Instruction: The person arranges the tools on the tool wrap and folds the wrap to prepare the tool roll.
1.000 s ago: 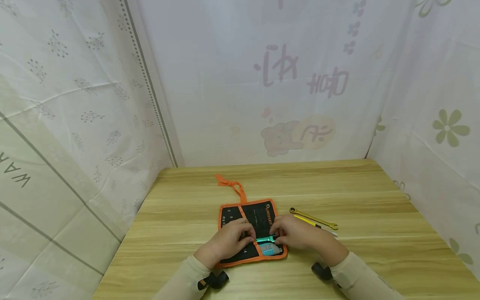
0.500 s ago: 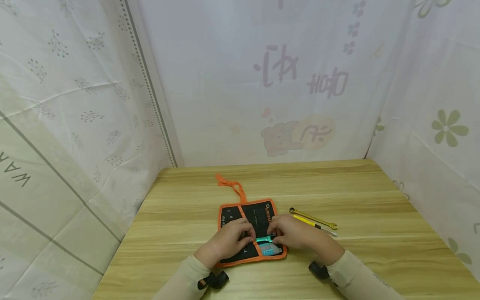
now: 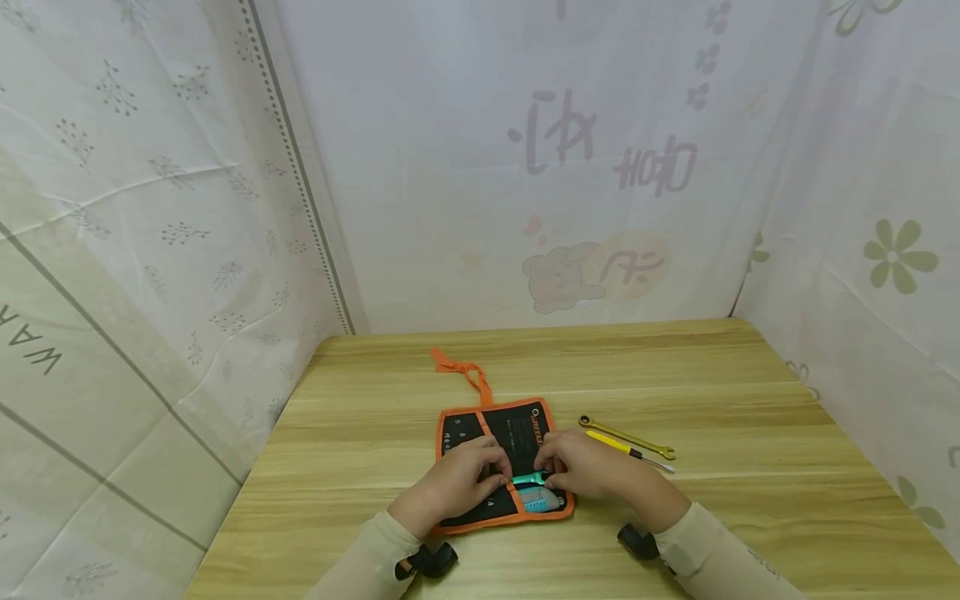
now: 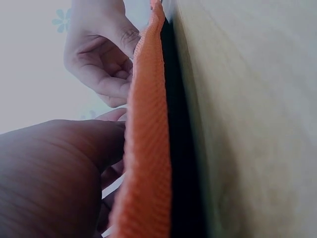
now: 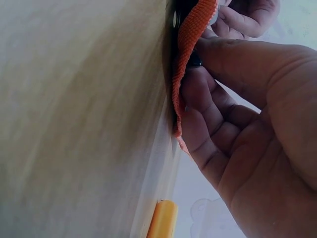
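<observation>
A black tool pouch (image 3: 517, 425) with orange edging lies unfolded on the table. My left hand (image 3: 467, 477) pinches the orange edge of its pocket strip. My right hand (image 3: 581, 462) pinches the dark right end of a shiny green wrench (image 3: 529, 479), whose left end goes in under that strip; the right wrist view shows a small dark tip between thumb and forefinger. Just below the wrench, a grey-and-turquoise utility knife (image 3: 540, 499) sits tucked in the pouch. In the left wrist view, the pouch's orange border (image 4: 148, 124) hides my left fingertips.
Right of the pouch lie a gold ratchet wrench (image 3: 630, 437) and a yellow-handled screwdriver (image 3: 611, 440), both close to my right hand. An orange tie strap (image 3: 468, 371) stretches from the pouch's far edge. Patterned cloth surrounds the wooden table (image 3: 375, 375) on the back and sides.
Over the second, my right hand has shifted slightly left with the wrench's end, and less green shows between the hands. The left hand stays in place.
</observation>
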A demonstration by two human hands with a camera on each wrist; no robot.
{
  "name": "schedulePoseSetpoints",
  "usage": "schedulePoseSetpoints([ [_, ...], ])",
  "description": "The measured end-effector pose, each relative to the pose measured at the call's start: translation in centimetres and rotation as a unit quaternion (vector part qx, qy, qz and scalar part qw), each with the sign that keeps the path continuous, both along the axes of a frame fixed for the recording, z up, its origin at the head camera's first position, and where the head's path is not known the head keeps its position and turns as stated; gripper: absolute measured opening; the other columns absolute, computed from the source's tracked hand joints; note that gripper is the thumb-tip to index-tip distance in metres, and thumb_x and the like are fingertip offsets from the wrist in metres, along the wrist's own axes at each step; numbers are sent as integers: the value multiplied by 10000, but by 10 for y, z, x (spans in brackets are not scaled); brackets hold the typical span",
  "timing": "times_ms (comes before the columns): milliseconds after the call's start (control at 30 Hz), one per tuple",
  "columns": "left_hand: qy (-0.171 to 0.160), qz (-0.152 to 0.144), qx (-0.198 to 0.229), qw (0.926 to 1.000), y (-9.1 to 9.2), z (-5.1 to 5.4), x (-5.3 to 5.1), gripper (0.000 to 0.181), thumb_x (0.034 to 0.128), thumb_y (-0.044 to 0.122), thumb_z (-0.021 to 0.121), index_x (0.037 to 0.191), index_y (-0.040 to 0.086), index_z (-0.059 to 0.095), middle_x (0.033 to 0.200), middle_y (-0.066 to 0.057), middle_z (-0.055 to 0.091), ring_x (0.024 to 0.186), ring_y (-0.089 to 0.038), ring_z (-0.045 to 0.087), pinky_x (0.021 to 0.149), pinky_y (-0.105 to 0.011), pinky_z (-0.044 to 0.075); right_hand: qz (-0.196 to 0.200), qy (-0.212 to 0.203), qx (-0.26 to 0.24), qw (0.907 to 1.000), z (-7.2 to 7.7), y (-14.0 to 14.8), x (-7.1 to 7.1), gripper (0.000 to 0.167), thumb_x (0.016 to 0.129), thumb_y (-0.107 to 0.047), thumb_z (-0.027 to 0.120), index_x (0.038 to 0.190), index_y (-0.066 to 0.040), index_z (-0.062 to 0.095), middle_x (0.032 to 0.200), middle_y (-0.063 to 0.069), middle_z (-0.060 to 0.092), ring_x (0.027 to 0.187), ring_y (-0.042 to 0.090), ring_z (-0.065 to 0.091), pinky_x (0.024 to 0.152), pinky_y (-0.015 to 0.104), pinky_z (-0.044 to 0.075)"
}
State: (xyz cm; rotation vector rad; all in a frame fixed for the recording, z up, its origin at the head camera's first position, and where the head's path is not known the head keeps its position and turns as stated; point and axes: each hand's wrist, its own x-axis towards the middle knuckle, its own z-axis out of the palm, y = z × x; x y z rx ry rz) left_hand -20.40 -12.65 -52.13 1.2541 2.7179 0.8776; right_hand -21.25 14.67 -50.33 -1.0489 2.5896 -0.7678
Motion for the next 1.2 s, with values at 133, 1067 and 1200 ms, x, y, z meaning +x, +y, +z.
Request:
schedulePoseSetpoints([
  [133,-29,-1,-34,10000,0,0,0,42,1017,226,730,982,249,732,953,170,542,744,9,497,663,-173,472,-1,-1,-25,10000,-1,0,0,186,929,-127,823,1105,-173,789,902,-89,584,758,16,538,669,228,508],
  [1067,-130,-27,-1203,9926,-11,18,-24,238,1025,182,716,1234,285,765,1141,160,658,1107,-124,651,842,-269,551,-59,-270,-256,9993,-4,9,1,209,938,-69,798,1134,-138,782,984,-77,617,831,11,570,737,244,533],
  [1200,-217,-116,-1439,9893,-11,22,-26,273,1021,194,724,1274,293,749,1231,155,671,1272,-227,615,825,-252,544,-118,-272,-250,9992,-6,12,0,213,938,-70,798,1135,-149,779,1006,-84,624,850,8,579,750,249,537],
])
